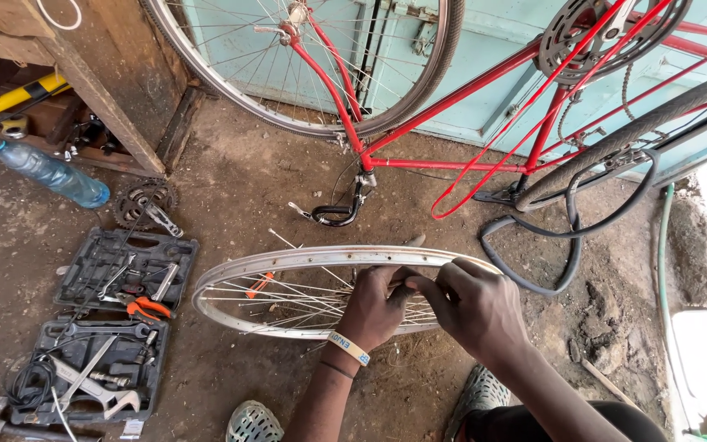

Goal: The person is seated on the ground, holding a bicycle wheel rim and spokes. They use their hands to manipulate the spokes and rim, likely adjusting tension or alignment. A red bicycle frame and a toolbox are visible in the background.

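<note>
A dirt floor (pixel 231 188) runs up to a pale blue wall (pixel 484 74), with a wooden bench (pixel 83 82) at the upper left corner of the view from the head camera. A red bicycle (pixel 468 90) stands upside down against the wall, its wheel (pixel 304 65) in the air, and a black inner tube (pixel 566 237) droops from it onto the ground near the right edge. In the middle of the floor lies a bare metal rim (pixel 288 262) with thin spokes (no tyre on it), held up at its near right side by the person's hands. The left hand (pixel 378 307), wearing a wristband (pixel 348 348), is curled shut around the spokes just inside the rim, and the right hand (pixel 476 307) meets it there, its fingers (pixel 427 286) pinched closed on something too small to make out. Along the floor's left edge sits an open black tool case (pixel 108 327) with a wrench (pixel 96 389) and pliers (pixel 147 308) in it; a chainring (pixel 145 205) lies just above it, and a plastic bottle (pixel 51 172) rests beside the bench. A sandalled foot (pixel 254 423) shows at the bottom edge.
</note>
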